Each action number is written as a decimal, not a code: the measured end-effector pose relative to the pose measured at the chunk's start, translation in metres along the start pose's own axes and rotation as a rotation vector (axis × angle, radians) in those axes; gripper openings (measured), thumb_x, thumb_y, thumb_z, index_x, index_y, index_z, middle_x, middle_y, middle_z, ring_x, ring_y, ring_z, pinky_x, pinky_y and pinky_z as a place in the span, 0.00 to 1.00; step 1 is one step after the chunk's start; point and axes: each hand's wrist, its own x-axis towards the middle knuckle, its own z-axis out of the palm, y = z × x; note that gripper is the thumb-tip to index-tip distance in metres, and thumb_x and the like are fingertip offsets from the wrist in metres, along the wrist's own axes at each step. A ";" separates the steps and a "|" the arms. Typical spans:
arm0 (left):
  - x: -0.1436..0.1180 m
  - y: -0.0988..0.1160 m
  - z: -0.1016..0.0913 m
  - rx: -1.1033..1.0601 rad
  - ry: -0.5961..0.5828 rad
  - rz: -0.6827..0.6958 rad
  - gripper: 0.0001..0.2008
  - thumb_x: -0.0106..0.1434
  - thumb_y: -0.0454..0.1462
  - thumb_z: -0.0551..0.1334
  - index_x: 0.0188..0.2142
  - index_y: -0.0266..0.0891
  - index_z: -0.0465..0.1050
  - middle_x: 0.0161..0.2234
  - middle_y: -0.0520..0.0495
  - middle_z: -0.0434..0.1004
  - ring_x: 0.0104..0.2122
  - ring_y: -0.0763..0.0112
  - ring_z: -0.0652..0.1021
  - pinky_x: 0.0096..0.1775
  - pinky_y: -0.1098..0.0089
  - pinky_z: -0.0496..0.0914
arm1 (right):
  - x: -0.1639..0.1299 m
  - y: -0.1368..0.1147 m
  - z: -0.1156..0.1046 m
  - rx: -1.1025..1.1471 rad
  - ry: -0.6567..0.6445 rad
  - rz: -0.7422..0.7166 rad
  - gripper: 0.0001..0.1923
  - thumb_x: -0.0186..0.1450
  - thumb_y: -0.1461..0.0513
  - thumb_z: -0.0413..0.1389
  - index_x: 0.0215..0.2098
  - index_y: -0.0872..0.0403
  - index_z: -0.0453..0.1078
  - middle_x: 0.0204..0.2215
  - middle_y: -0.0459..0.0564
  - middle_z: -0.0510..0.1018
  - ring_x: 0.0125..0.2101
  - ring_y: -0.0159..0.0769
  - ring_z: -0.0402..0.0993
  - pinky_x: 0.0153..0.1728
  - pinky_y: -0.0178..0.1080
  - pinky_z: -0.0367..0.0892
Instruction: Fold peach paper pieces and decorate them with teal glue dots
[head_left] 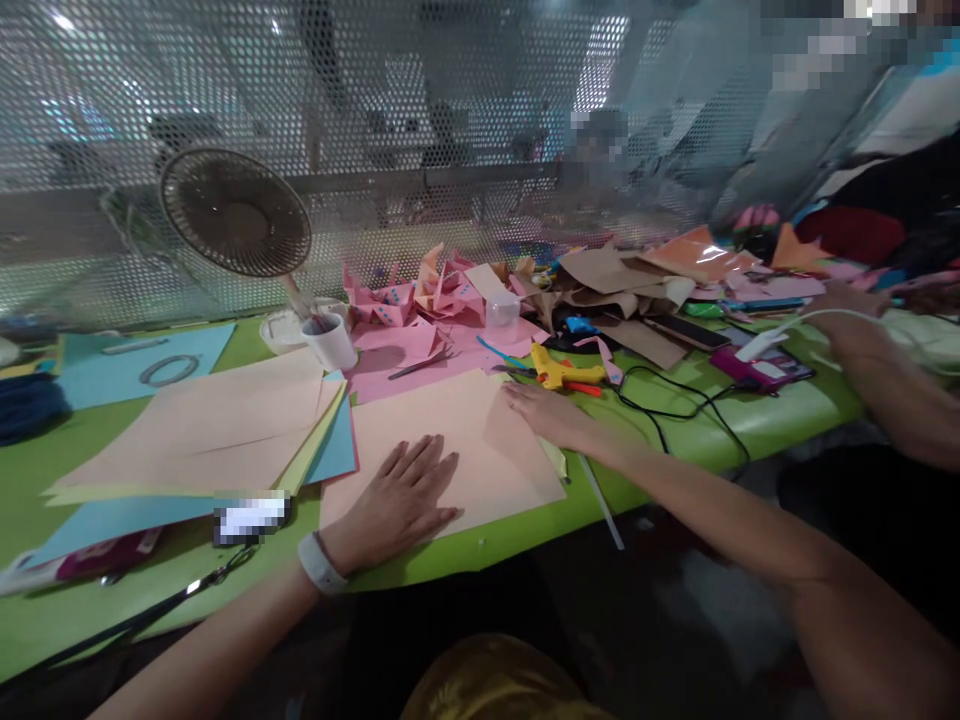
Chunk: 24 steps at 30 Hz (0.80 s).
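Note:
A peach sheet of paper [480,450] lies on the green table in front of me. My left hand [405,500] rests flat on its near left part, fingers spread, with a white band on the wrist. At the sheet's right edge, my right hand [547,415] lies with its fingers stretched over the paper; the fingertips are small and slightly blurred. Just beyond my right hand is a yellow glue gun [566,370], its black cord trailing right. A pair of scissors [421,365] lies behind the sheet on pink paper. To the left is a stack of coloured sheets [202,425], peach on top.
A small fan [236,212] stands behind a white cup [330,342]. Folded pink paper pieces [382,300] and brown paper scraps [619,275] are piled along the perforated metal screen. A phone [761,370] and another person's arm [885,350] are on the right.

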 end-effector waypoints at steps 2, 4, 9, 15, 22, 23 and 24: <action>0.000 0.000 0.001 -0.008 0.013 0.001 0.34 0.72 0.53 0.48 0.70 0.38 0.51 0.69 0.35 0.52 0.69 0.53 0.53 0.66 0.50 0.51 | 0.000 0.007 -0.001 -0.037 0.007 0.029 0.24 0.71 0.67 0.43 0.63 0.65 0.64 0.62 0.66 0.67 0.63 0.46 0.63 0.64 0.50 0.60; -0.001 -0.001 0.001 -0.019 0.017 0.007 0.34 0.72 0.53 0.49 0.70 0.39 0.49 0.70 0.35 0.51 0.69 0.53 0.53 0.66 0.50 0.51 | 0.002 0.016 -0.001 -0.065 0.013 0.065 0.24 0.71 0.67 0.43 0.62 0.65 0.66 0.61 0.66 0.68 0.62 0.47 0.65 0.63 0.51 0.60; -0.001 0.000 -0.001 -0.033 0.001 -0.001 0.34 0.72 0.53 0.47 0.70 0.38 0.50 0.70 0.35 0.51 0.69 0.53 0.53 0.66 0.51 0.50 | 0.004 0.036 -0.007 -0.073 0.039 0.108 0.23 0.70 0.68 0.43 0.59 0.65 0.68 0.59 0.66 0.72 0.61 0.48 0.67 0.64 0.52 0.59; 0.001 0.001 -0.008 -0.057 -0.063 -0.010 0.33 0.72 0.53 0.46 0.70 0.38 0.50 0.70 0.35 0.50 0.69 0.52 0.52 0.66 0.50 0.50 | -0.022 -0.003 -0.034 0.116 -0.031 -0.092 0.33 0.70 0.49 0.51 0.67 0.56 0.59 0.66 0.57 0.62 0.66 0.46 0.58 0.66 0.51 0.55; 0.001 0.001 -0.010 -0.066 -0.089 -0.022 0.34 0.72 0.53 0.46 0.70 0.38 0.50 0.70 0.35 0.48 0.70 0.53 0.51 0.66 0.50 0.49 | -0.086 -0.055 -0.025 0.082 -0.147 -0.183 0.47 0.67 0.40 0.48 0.73 0.60 0.43 0.70 0.61 0.47 0.70 0.47 0.43 0.68 0.50 0.49; 0.001 0.001 -0.010 -0.063 -0.091 -0.021 0.34 0.72 0.53 0.45 0.70 0.37 0.50 0.70 0.34 0.48 0.70 0.53 0.52 0.66 0.50 0.49 | -0.096 -0.055 -0.020 0.043 -0.114 -0.136 0.48 0.67 0.39 0.48 0.73 0.61 0.42 0.70 0.62 0.47 0.70 0.49 0.44 0.68 0.52 0.50; 0.001 0.001 -0.010 -0.062 -0.093 -0.020 0.34 0.72 0.53 0.45 0.70 0.37 0.50 0.70 0.34 0.48 0.70 0.52 0.52 0.66 0.50 0.49 | -0.106 -0.053 -0.016 0.001 -0.074 -0.084 0.50 0.66 0.38 0.48 0.73 0.60 0.40 0.70 0.64 0.48 0.70 0.51 0.46 0.67 0.54 0.51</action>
